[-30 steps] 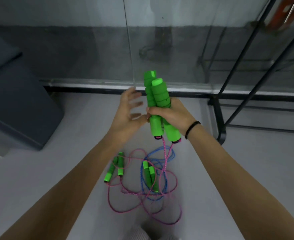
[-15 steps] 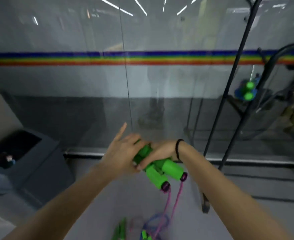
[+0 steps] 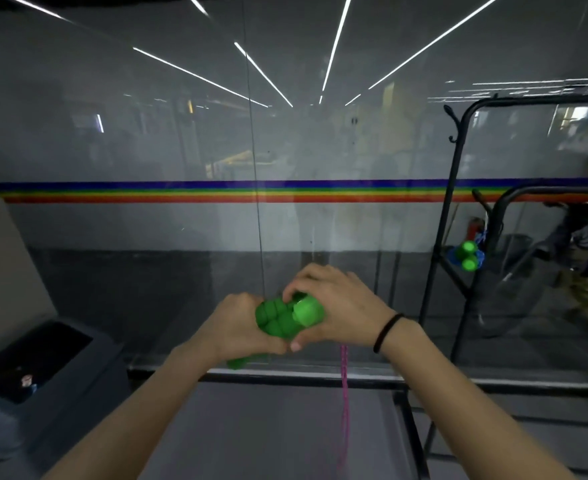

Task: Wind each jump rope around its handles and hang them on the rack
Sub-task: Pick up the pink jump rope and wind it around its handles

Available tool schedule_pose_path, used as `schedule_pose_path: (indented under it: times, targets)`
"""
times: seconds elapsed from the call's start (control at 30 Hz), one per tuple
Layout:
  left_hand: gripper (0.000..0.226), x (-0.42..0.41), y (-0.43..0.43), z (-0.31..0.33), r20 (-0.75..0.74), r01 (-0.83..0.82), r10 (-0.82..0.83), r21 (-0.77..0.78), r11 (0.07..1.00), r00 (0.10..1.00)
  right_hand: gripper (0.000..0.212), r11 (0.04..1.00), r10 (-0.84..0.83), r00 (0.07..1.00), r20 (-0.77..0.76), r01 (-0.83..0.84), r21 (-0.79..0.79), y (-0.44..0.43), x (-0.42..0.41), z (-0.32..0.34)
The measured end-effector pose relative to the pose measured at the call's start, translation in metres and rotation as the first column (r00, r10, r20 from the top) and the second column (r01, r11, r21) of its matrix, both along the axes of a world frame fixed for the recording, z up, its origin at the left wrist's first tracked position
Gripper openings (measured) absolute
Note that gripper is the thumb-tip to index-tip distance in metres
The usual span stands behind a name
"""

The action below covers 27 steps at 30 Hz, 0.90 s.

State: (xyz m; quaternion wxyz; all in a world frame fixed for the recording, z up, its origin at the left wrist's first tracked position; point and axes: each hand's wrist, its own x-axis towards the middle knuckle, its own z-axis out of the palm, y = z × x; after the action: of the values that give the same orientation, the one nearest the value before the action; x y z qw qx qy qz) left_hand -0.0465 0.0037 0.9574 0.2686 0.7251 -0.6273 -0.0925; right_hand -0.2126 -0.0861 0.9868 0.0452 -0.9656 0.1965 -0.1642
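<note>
**While one rope hangs finished, the pink one waits in your grip**

- **Item 1, green handles** (image 3: 285,315): a pair held side by side, left of the rack (image 3: 455,188) and well below its top bar. Your left hand (image 3: 240,327) wraps their lower lengths. Your right hand (image 3: 341,306) curls over their upper ends. Both hands are grasping and neither is free.
- **Item 2, pink rope** (image 3: 344,393): it drops straight down from under your right hand, left of the rack's foot. No turns show round the handles, so you have probably not begun winding.
- **Item 3, wound bundle** (image 3: 467,256): green handle ends with blue cord, hung low on the rack. Count that one as done.
- **Item 4, dark bin** (image 3: 43,368): far left of the rack, with an open top. Small bits lie inside, too blurred to name.
- **Left for you:** wind the pink rope round its handles, then hang it on the rack. No other rope is in view, so you cannot tell whether more are waiting.
</note>
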Motion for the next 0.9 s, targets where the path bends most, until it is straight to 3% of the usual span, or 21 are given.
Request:
schedule_pose_path:
  times: [0.13,0.3,0.4,0.43,0.5,0.57,0.6,0.7,0.77,0.8,0.83,0.9]
  targets:
    - [0.033,0.001,0.002,0.000,-0.216,0.001,0.003,0.019,1.000,0.976,0.044,0.995,0.088,0.992,0.093,-0.091,0.033,-0.012,-0.001,0.007]
    - [0.040,0.005,0.007,0.000,-0.414,0.071,-0.050,0.036,0.997,0.909,0.040,0.978,0.134,0.980,0.148,-0.155,0.142,-0.030,-0.007,0.017]
    - [0.022,0.004,0.011,0.004,-0.493,0.093,-0.069,0.024,0.995,0.867,0.052,0.931,0.112,0.923,0.368,-0.226,0.285,-0.033,-0.005,0.011]
    - [0.018,0.005,0.012,0.006,-0.513,0.093,-0.070,0.019,0.995,0.856,0.060,0.867,0.064,0.870,0.489,-0.291,0.405,-0.034,-0.007,0.005]
    - [0.018,0.005,0.016,0.009,-0.557,0.108,-0.082,0.014,0.994,0.827,0.077,0.647,-0.065,0.787,0.613,-0.434,0.626,-0.036,-0.010,-0.012]
    - [0.019,0.005,0.020,0.012,-0.592,0.116,-0.085,0.016,0.993,0.801,0.089,0.365,-0.139,0.810,0.570,-0.494,0.789,-0.033,-0.007,-0.041]
    - [0.019,0.005,0.021,0.014,-0.602,0.102,-0.073,0.014,0.995,0.795,0.089,0.282,-0.134,0.825,0.549,-0.500,0.819,-0.030,-0.003,-0.056]
    - [0.017,0.011,0.023,0.020,-0.669,0.011,-0.022,-0.020,1.000,0.743,0.077,0.188,-0.370,0.742,0.559,-0.529,0.828,-0.017,0.009,-0.094]
    - [0.017,0.019,0.025,0.024,-0.705,-0.061,0.011,-0.046,0.997,0.709,0.068,0.301,-0.500,0.683,0.533,-0.440,0.846,-0.005,0.012,-0.115]
    - [0.018,0.023,0.026,0.026,-0.704,-0.097,0.032,-0.052,0.994,0.710,0.062,0.407,-0.504,0.685,0.525,-0.348,0.845,0.003,0.012,-0.123]
    - [0.019,0.027,0.026,0.028,-0.687,-0.134,0.061,-0.053,0.990,0.724,0.057,0.539,-0.467,0.720,0.514,-0.229,0.811,0.011,0.010,-0.127]
    - [0.017,0.034,0.026,0.026,-0.606,-0.209,0.138,-0.047,0.977,0.784,0.048,0.787,-0.249,0.901,0.354,-0.025,0.616,0.028,0.007,-0.119]
